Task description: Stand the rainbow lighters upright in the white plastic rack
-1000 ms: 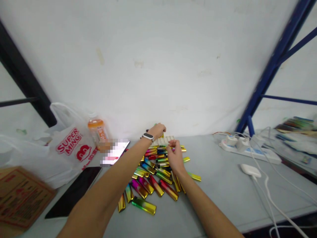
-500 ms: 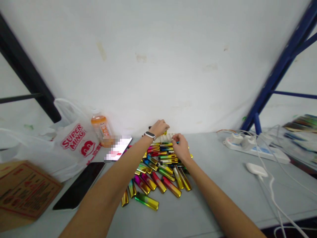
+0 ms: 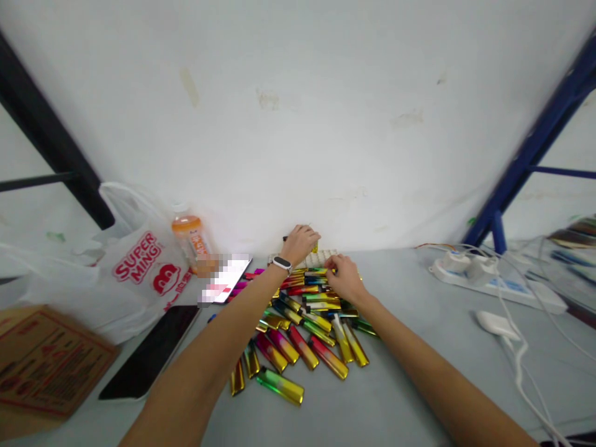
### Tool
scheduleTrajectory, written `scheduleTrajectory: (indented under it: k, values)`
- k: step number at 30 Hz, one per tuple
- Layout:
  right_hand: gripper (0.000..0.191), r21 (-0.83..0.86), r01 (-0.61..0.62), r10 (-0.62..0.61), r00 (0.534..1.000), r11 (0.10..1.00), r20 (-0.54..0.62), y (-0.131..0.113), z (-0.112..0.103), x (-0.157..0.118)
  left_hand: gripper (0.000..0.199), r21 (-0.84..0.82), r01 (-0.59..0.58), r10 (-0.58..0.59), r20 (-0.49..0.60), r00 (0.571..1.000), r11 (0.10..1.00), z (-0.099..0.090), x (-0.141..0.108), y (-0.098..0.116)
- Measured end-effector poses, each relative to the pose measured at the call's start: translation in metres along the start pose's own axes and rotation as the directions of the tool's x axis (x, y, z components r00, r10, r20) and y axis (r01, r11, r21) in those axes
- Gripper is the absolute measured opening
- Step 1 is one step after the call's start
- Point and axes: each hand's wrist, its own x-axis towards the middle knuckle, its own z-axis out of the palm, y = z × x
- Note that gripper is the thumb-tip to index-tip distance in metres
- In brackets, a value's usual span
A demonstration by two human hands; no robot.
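Observation:
My left hand (image 3: 302, 243), with a white-banded wrist tracker (image 3: 282, 263), is closed at the far side of the pile, close to the wall. A lighter (image 3: 315, 247) is in its grasp, its gold end showing past the fingers. Below it lies a pale gridded tray (image 3: 328, 254), partly covered by the hands. My right hand (image 3: 345, 277) rests over the right back of the pile with its fingers curled together; whatever they pinch is hidden. Shiny lighters (image 3: 281, 386) in gold, red, green, pink and blue lie loosely across the table, partly under my left forearm.
On the left stand a cardboard box (image 3: 51, 366), a white plastic bag (image 3: 139, 261) and an orange drink bottle (image 3: 190, 239). A dark tablet (image 3: 151, 354) and a lit phone (image 3: 228, 279) lie nearby. At right are a power strip (image 3: 503, 287), a white charger (image 3: 498, 325) and cables.
The view has shifted slightly, so the table's things appear a little further right and lower. Both hands stay close to where they were over the back of the pile.

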Motion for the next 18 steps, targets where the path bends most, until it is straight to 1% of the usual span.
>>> scheduleTrajectory:
  k: [3, 7, 10, 12, 13, 15, 17, 18]
  values:
    - [0.021, -0.087, 0.079, -0.071, 0.993, 0.993, 0.099, -0.006, -0.002, -0.001, 0.027, 0.024, -0.034, 0.033, 0.016, 0.999, 0.999, -0.005, -0.005, 0.002]
    - [0.021, -0.155, 0.181, -0.144, 0.965, 0.971, 0.221, -0.015, -0.003, 0.005, 0.039, 0.085, -0.046, 0.042, 0.05, 0.998, 0.995, -0.008, -0.016, 0.002]
    - [0.029, -0.183, 0.234, -0.179, 0.945, 0.955, 0.274, -0.02, -0.005, 0.016, 0.047, 0.073, -0.028, 0.021, 0.097, 0.995, 0.997, -0.01, -0.021, 0.0]
    - [0.03, -0.202, 0.258, -0.188, 0.932, 0.945, 0.311, -0.023, -0.005, 0.026, 0.051, 0.034, 0.016, -0.019, 0.101, 0.995, 0.999, -0.014, -0.023, 0.0]
    - [0.028, -0.208, 0.263, -0.185, 0.926, 0.942, 0.329, -0.025, -0.005, 0.031, 0.053, 0.001, 0.042, -0.042, 0.082, 0.996, 0.999, -0.018, -0.025, 0.001]
    - [0.021, -0.201, 0.247, -0.162, 0.918, 0.948, 0.362, -0.027, -0.005, 0.041, 0.056, -0.088, 0.094, -0.093, 0.009, 0.996, 0.992, -0.027, -0.032, 0.005]
    - [0.014, -0.17, 0.191, -0.112, 0.913, 0.967, 0.392, -0.03, -0.003, 0.05, 0.053, -0.193, 0.133, -0.153, -0.092, 0.984, 0.972, -0.037, -0.045, 0.011]
    - [0.014, -0.151, 0.16, -0.086, 0.909, 0.976, 0.408, -0.031, -0.003, 0.054, 0.05, -0.242, 0.155, -0.191, -0.134, 0.972, 0.958, -0.041, -0.054, 0.015]
